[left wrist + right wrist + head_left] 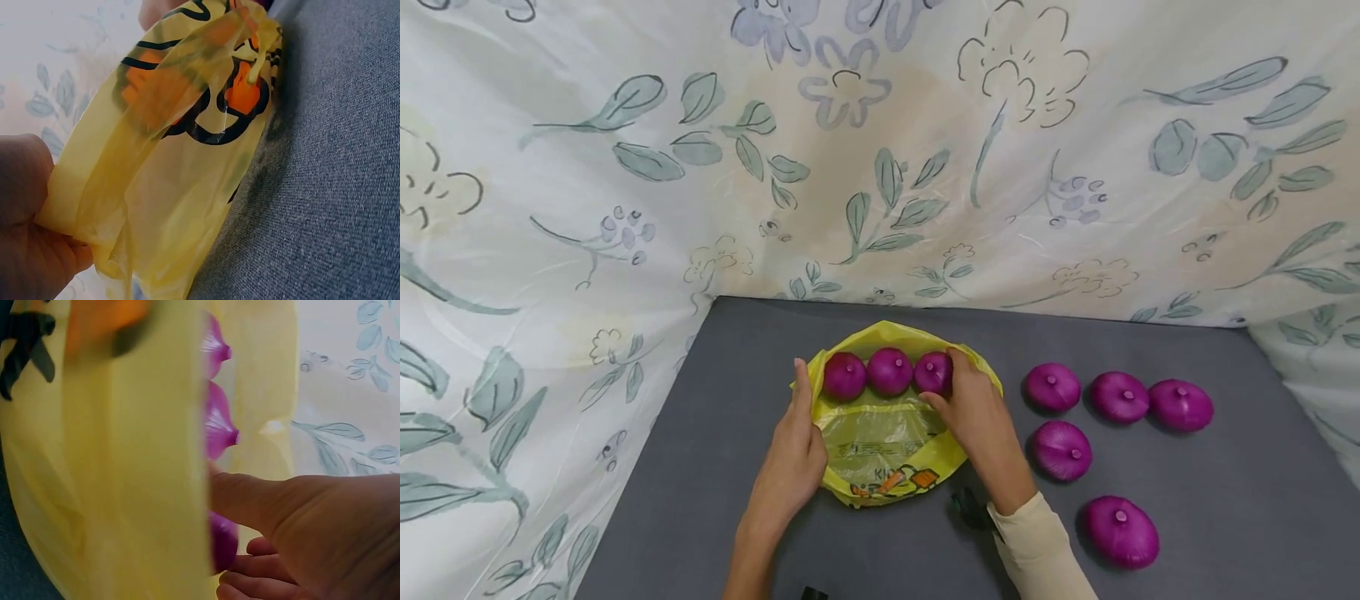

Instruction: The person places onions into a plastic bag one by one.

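A yellow plastic bag (880,417) lies with its mouth spread open on the dark table. Three red onions sit in a row inside at its far side: a left onion (845,377), a middle onion (891,372) and a right onion (929,375). With its thumb on one side and fingers on the other, my right hand (976,417) holds the right onion, also seen in the right wrist view. My left hand (790,462) grips the bag's left rim; in the left wrist view the yellow film (106,206) is pinched between thumb and fingers.
Several more red onions stand right of the bag, among them one onion (1052,387) close to it and another onion (1122,532) nearer the front. A floral curtain (880,167) rises behind the grey tabletop (737,367) and along its left side.
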Demonstrator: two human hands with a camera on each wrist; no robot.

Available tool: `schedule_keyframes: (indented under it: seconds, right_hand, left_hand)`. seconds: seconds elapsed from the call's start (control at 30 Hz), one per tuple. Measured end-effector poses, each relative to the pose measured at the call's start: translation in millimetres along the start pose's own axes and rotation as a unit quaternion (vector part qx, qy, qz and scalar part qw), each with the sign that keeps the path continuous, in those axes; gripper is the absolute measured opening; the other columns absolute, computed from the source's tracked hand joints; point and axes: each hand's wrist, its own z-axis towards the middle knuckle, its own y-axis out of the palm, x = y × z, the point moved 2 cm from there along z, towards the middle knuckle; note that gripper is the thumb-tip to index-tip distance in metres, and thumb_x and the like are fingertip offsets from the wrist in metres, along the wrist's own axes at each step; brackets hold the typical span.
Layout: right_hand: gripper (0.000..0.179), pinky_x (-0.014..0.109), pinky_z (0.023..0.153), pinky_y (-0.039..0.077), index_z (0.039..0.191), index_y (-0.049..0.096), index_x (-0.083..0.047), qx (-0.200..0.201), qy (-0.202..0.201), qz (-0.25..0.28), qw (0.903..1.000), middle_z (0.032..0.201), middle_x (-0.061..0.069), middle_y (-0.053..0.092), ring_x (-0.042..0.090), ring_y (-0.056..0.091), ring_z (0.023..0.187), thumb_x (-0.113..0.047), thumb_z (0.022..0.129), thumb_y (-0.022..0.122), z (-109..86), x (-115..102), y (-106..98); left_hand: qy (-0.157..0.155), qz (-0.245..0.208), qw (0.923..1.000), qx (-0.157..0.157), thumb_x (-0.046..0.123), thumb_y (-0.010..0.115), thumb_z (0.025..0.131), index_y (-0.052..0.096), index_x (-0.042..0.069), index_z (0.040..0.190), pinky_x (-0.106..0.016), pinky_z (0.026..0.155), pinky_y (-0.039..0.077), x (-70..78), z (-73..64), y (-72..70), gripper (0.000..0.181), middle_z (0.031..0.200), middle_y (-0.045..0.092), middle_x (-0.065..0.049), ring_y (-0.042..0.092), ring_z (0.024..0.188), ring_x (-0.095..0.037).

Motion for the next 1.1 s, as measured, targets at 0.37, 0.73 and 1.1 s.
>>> schedule_keyframes:
  seconds: [0.37, 0.73, 1.1]
  right_hand:
    - [0.067, 0.056, 0.092, 0.058, 0.148, 0.055, 0.000, 0.022, -0.011, 0.010, 0.9996, 0.130, 0.026, 0.070, 0.045, 0.071, 0.108, -0.025, 0.092, 0.085, -20.5, -10.0, -41.5]
    - [0.069, 0.056, 0.077, 0.059, 0.152, 0.053, -0.005, 0.068, 0.027, 0.004, 0.9973, 0.091, 0.021, 0.070, 0.034, 0.062, 0.067, -0.030, 0.095, 0.082, -40.0, -1.3, -86.5]
    - [0.077, 0.067, 0.092, 0.052, 0.159, 0.048, -0.008, 0.077, 0.062, 0.000, 0.9951, 0.110, 0.027, 0.073, 0.041, 0.068, 0.083, -0.046, 0.097, 0.075, -59.4, 20.8, -127.6]
  left_hand:
    - [-0.004, -0.004, 1.0000, -0.008, -0.013, 0.038, 0.100, -0.007, 0.022, 0.170, -0.030, 0.058, 0.035, 2.2, 1.1, 1.4, 0.090, 0.177, 0.010, -0.007, 0.041, 0.073, -0.023]
    - [0.002, -0.007, 0.9999, -0.012, -0.014, 0.038, 0.099, -0.008, 0.022, 0.170, -0.029, 0.055, 0.034, 2.1, 2.1, 4.7, 0.092, 0.172, 0.026, -0.018, 0.036, 0.064, -0.012]
    - [-0.008, -0.002, 0.9998, -0.020, -0.013, 0.039, 0.100, -0.008, 0.021, 0.170, -0.028, 0.052, 0.031, 4.6, 2.6, 6.2, 0.091, 0.144, 0.051, -0.024, 0.021, 0.054, -0.005]
